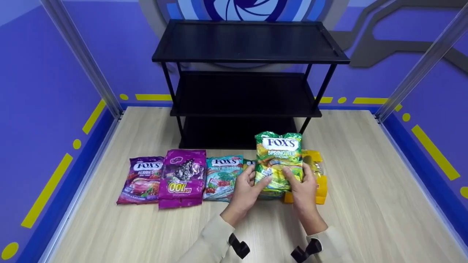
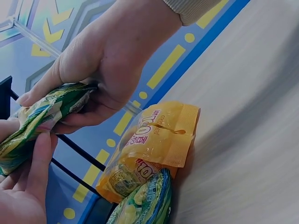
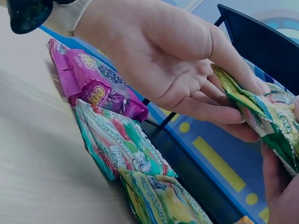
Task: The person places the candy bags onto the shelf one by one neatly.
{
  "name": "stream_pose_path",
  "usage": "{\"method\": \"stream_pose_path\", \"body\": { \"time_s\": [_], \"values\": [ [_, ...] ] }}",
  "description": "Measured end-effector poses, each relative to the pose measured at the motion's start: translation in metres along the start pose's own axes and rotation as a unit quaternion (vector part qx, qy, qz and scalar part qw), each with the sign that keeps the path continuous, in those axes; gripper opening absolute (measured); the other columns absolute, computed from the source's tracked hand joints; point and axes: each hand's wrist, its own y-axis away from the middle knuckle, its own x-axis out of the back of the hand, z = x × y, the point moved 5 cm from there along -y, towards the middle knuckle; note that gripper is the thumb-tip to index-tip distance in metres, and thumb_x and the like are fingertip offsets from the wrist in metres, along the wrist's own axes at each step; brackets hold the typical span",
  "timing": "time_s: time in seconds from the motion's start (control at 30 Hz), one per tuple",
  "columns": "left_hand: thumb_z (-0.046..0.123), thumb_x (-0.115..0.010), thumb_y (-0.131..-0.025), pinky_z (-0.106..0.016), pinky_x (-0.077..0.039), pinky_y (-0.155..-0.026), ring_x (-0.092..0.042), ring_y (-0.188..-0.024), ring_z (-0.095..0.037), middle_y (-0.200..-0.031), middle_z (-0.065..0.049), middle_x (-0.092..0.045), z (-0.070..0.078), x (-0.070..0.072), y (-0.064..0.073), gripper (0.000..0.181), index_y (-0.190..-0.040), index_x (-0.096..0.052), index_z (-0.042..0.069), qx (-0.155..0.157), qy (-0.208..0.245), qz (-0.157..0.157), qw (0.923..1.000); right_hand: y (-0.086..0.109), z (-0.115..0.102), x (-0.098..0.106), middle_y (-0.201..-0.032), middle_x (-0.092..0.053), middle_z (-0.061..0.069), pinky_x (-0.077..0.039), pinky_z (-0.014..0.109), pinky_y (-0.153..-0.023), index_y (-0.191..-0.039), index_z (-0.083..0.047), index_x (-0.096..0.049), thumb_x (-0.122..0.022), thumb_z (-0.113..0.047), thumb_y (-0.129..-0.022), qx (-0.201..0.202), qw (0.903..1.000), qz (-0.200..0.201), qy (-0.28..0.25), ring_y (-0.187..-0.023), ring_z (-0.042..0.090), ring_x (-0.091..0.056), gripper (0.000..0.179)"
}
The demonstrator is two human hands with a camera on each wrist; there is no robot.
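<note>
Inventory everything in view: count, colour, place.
Berries bag: 1, dark purple, row's left end
Second bag: 1, magenta, right of Berries
Mint Blossom bag: 1, teal, third
Fourth bag: 1, green, right of Mint Blossom
Fifth bag: 1, orange, row's right end
Spring Tea bag: 1, green, held above row
Shelf: 1, black, behind row
Tabletop: 1, pale wood, underneath
Walls: 3, mostly blue, left, back, right
Corner posts: 2, grey, between walls
Sleeves: 2, beige, forearms
Wrist straps: 2, black, cuffs
Left hand, right hand: 1 each, bare, gripping Spring Tea bag
</note>
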Motion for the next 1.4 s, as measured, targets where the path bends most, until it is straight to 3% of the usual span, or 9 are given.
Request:
{"method": "stream_pose_path", "body": {
  "time_s": [0.27, 0.47, 0.6, 0.8, 1.1, 1.4],
  "values": [
    [0.027, -0.067, -0.092, -0.025, -0.051, -0.099, -0.059, -0.12, -0.02, -0.135, -0.016, -0.057, 0.004, 0.005, 0.0, 0.071, -0.147, -0.033, -0.002, -0.008, 0.002, 0.004, 1.0, 0.0, -0.002, -0.004, -0.136, -0.05, 0.006, -0.049, 0.01, -0.087, -0.141, -0.018, -0.041, -0.056, -0.046, -0.094, -0.036, 0.9983, -0.04, -0.023, -0.109, 0.009, -0.054, 0.057],
    [0.023, -0.066, -0.093, -0.024, -0.051, -0.098, -0.061, -0.117, -0.019, -0.131, -0.016, -0.06, 0.012, 0.011, 0.0, 0.064, -0.144, -0.037, -0.001, -0.039, 0.022, -0.004, 0.999, 0.002, -0.004, -0.007, -0.138, -0.047, 0.002, -0.052, 0.018, -0.091, -0.145, -0.021, -0.036, -0.051, -0.04, -0.099, -0.036, 0.9902, -0.099, -0.092, -0.11, 0.011, -0.057, 0.052],
    [0.022, -0.066, -0.093, -0.024, -0.052, -0.096, -0.062, -0.113, -0.017, -0.129, -0.015, -0.061, 0.017, 0.015, -0.001, 0.061, -0.144, -0.039, 0.001, -0.048, 0.025, -0.008, 0.9985, 0.004, -0.006, -0.009, -0.129, -0.051, 0.002, -0.056, 0.024, -0.086, -0.145, -0.017, -0.037, -0.048, -0.036, -0.102, -0.03, 0.9838, -0.126, -0.124, -0.104, 0.012, -0.06, 0.049],
    [0.018, -0.065, -0.093, -0.022, -0.051, -0.097, -0.061, -0.116, -0.021, -0.131, -0.018, -0.059, 0.027, 0.023, -0.002, 0.064, -0.146, -0.034, -0.001, -0.073, 0.014, -0.005, 0.9972, 0.005, -0.008, -0.012, -0.119, -0.058, 0.003, -0.058, 0.026, -0.073, -0.14, -0.01, -0.044, -0.047, -0.03, -0.103, -0.016, 0.9785, -0.146, -0.145, -0.094, 0.015, -0.062, 0.042],
    [0.02, -0.065, -0.093, -0.028, -0.056, -0.089, -0.065, -0.106, -0.018, -0.126, -0.015, -0.062, 0.042, 0.033, -0.002, 0.059, -0.144, -0.039, 0.005, -0.092, 0.008, -0.01, 0.9957, 0.002, -0.016, -0.02, -0.12, -0.058, 0.008, -0.06, 0.029, -0.069, -0.136, -0.012, -0.048, -0.052, -0.026, -0.101, -0.012, 0.9757, -0.159, -0.15, -0.096, 0.018, -0.063, 0.038],
    [0.016, -0.065, -0.092, -0.031, -0.058, -0.087, -0.067, -0.102, -0.018, -0.125, -0.019, -0.062, 0.05, 0.04, -0.003, 0.061, -0.145, -0.038, 0.002, -0.103, 0.019, -0.006, 0.9944, 0.002, -0.023, -0.033, -0.111, -0.067, 0.01, -0.06, 0.029, -0.063, -0.134, -0.007, -0.05, -0.052, -0.02, -0.101, -0.007, 0.9655, -0.18, -0.188, -0.08, 0.022, -0.07, 0.036]
  ]
}}
